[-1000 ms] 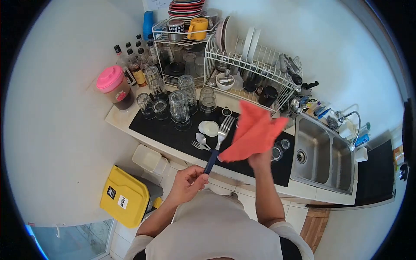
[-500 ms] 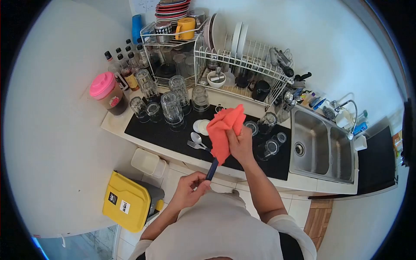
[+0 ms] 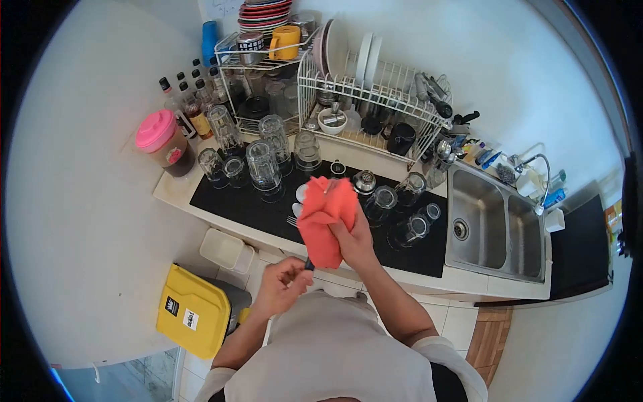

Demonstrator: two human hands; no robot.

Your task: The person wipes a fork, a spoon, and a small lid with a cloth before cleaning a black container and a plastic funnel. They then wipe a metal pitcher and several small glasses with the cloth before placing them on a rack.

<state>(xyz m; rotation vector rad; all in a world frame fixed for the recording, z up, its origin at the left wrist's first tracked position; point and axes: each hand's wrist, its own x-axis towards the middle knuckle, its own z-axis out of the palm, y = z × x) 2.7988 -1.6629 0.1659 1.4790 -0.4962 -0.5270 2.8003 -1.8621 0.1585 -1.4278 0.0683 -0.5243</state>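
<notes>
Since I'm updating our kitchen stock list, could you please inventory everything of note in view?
Cloth: one, red, in right hand
Utensil handle: one, dark, in left hand
Mat: one, black, on counter
Glasses: several, clear, on mat
Rack: two sections, white, back of counter
Plates: many, red, white, in rack
Mug: one, yellow, rack's upper left
Bottles: several, dark-capped, left of rack
Jar: one, pink-lidded, counter's left end
Sink: one, silver, counter's right
Faucet: one, silver, behind sink
Bin: one, yellow-lidded, lower left
Tub: at least one, whitish, near bin
Left hand: one, bare, at handle
Right hand: one, bare, at cloth
</notes>
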